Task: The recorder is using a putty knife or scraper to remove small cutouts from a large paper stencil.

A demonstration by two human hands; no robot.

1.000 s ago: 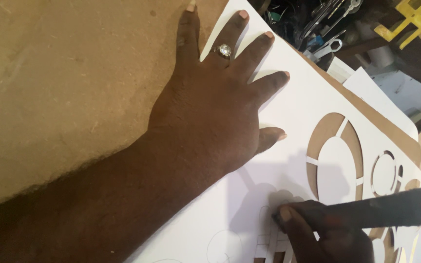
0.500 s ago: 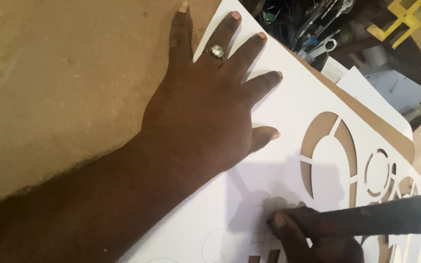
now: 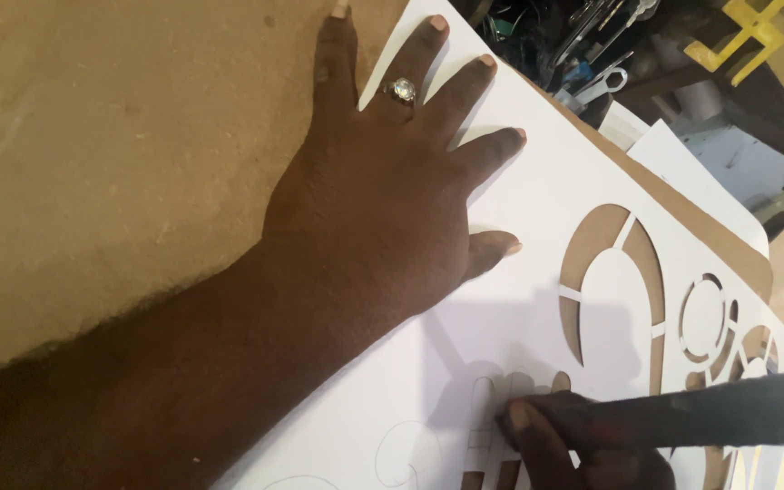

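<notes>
White cut-out card sheet (image 3: 537, 209) pinned on rough brown board (image 3: 120, 163).
It is pressed flat by the splayed left hand (image 3: 383, 209); the right hand's (image 3: 583, 445) grip cannot be told.

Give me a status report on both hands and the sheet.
Left hand flat, pinning white stencil sheet. Right hand pinched at its lower cutouts; tool unclear. Nothing blocking.

Warm, dim light, soft shadows falling beneath both hands onto the white sheet (image 3: 537, 181); slight overall blur.
</notes>
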